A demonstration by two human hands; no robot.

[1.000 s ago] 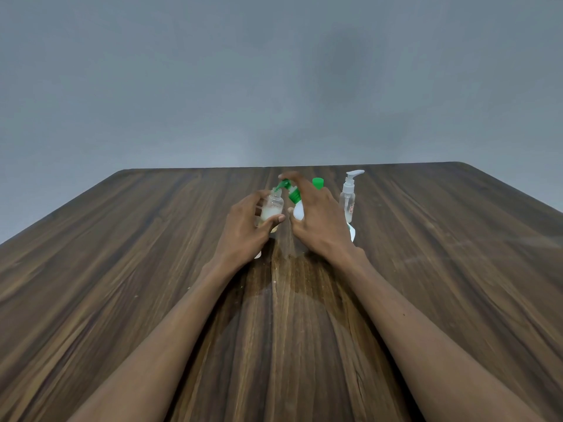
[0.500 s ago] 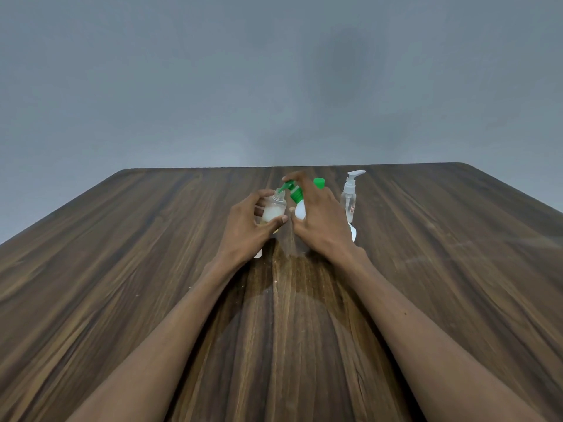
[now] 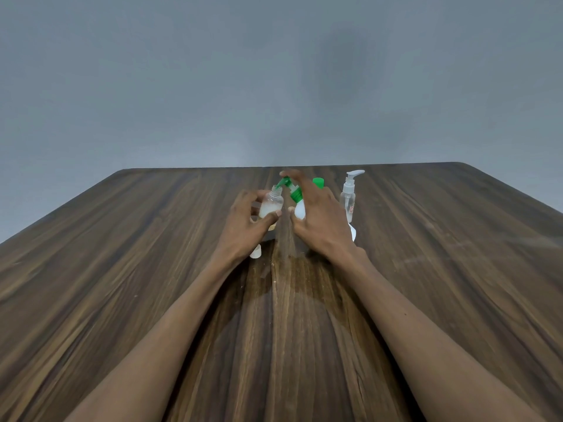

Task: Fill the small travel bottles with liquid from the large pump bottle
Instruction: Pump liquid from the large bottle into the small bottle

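My left hand (image 3: pixel 243 226) grips a small clear travel bottle (image 3: pixel 271 205), uncapped and partly filled with whitish liquid. The green spout of the large white pump bottle (image 3: pixel 299 208) sits right at the small bottle's mouth. My right hand (image 3: pixel 320 220) wraps the pump bottle, with the forefinger lying on top of the green pump head (image 3: pixel 289 186). Most of the pump bottle's body is hidden behind that hand. A second clear travel bottle with a white pump top (image 3: pixel 348 199) stands upright just right of my right hand.
A green cap (image 3: pixel 317 182) shows behind my right hand. A small white cap (image 3: pixel 256 251) lies on the wooden table (image 3: pixel 122 269) under my left wrist, and another white piece (image 3: pixel 353 233) peeks out beside my right hand. A grey wall rises behind the table's far edge.
Both hands and the bottles stay in nearly the same spot. My right forefinger shifts slightly on the pump head; the spout remains at the small bottle's mouth.
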